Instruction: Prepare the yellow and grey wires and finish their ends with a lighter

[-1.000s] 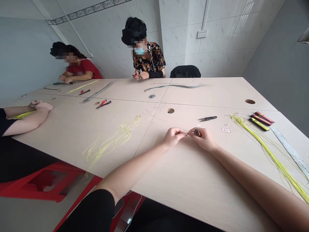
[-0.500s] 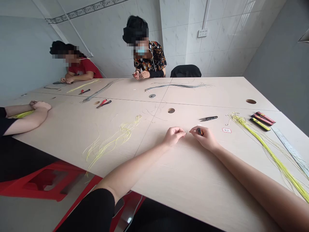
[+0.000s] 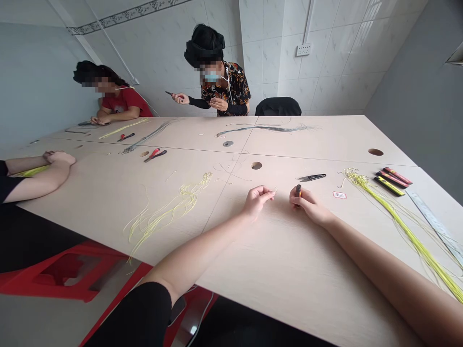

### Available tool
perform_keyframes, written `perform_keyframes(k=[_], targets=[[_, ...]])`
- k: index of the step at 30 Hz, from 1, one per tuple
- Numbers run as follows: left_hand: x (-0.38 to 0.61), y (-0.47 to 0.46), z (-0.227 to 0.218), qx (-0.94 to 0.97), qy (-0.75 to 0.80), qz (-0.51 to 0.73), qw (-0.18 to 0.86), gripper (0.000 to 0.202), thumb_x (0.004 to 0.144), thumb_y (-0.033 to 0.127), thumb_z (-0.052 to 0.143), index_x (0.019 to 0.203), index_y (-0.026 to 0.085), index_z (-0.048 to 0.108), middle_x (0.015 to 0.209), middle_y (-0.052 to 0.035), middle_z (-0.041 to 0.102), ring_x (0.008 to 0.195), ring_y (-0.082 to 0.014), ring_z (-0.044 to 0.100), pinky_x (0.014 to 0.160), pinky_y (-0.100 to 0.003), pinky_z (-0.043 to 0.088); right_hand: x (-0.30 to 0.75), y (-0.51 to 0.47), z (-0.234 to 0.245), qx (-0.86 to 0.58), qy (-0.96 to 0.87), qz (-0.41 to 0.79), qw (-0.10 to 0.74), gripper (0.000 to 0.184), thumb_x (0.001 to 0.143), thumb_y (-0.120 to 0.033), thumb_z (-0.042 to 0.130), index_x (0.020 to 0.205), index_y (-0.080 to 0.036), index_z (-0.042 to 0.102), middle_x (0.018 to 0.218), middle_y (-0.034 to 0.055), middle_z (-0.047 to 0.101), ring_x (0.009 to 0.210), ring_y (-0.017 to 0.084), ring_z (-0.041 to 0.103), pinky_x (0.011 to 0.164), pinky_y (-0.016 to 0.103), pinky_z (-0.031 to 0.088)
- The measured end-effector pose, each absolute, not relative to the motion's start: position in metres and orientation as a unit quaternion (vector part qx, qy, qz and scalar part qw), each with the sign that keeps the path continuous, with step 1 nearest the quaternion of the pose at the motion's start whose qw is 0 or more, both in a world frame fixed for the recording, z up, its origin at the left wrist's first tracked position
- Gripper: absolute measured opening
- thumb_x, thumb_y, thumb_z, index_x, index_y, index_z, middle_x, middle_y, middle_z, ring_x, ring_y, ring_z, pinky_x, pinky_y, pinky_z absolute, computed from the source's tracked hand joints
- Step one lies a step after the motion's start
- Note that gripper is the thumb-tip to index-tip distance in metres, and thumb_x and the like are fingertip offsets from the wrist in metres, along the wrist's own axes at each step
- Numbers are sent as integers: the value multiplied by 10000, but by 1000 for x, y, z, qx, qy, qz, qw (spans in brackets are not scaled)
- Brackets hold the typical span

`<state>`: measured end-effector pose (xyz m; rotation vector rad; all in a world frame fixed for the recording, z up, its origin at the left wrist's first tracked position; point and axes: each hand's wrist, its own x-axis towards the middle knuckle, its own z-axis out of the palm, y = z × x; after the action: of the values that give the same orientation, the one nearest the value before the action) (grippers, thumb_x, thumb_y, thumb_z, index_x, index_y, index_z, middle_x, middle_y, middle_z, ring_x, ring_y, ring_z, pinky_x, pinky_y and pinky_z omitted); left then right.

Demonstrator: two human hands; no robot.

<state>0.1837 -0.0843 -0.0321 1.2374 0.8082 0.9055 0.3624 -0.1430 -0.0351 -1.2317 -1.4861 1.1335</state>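
Note:
My left hand (image 3: pixel 256 201) pinches a small fishing hook (image 3: pixel 276 191) between thumb and fingertips, just above the table. Most of the hook is hidden or too fine to make out. A few centimetres to its right, my right hand (image 3: pixel 308 205) is closed around a small black-and-orange tool (image 3: pixel 298 190), whose end sticks up from the fist; its kind does not show. Beyond that hand lie black thread snips (image 3: pixel 313 178). A small red-edged label (image 3: pixel 339 195) is to the right of them.
A bundle of yellow cords with hooks (image 3: pixel 401 217) runs down the right, by several small packs (image 3: pixel 393 180) and a ruler (image 3: pixel 432 219). Loose yellow cords (image 3: pixel 181 207) and red-handled pliers (image 3: pixel 155 155) lie left. Cable holes (image 3: pixel 256 166) pierce the table. Co-workers sit behind and left.
My hands have drawn slightly apart, and the tool in my right hand now points more upright. Across the table, a co-worker has swung a hand-held tool out to the left.

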Motion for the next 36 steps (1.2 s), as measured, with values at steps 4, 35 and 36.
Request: perform_keyframes(k=[4,35,36], targets=[[185,-86,-33,560,336,440,616,238,650,357,685,604,162,556,601,15,552,625,-103,485,657,-255,384,359,-143,-39,-433,-580,536,435,182,784,-337,510,730,-183,431,682,-3,494,622,121,480,607,272,387],[181,-91,-31,602,277,468,584,335,672,473,698,624,170,564,602,12,549,600,-106,483,627,-257,412,305,-125,-44,-466,-485,526,521,324,771,-424,373,551,-212,266,471,-43,225,430,78,185,432,253,160],[181,-90,-31,600,281,472,582,331,672,469,697,623,171,563,600,13,545,602,-107,480,629,-257,412,305,-126,-44,-468,-486,522,521,336,777,-435,395,558,-210,276,475,-45,234,434,76,195,436,250,165]])
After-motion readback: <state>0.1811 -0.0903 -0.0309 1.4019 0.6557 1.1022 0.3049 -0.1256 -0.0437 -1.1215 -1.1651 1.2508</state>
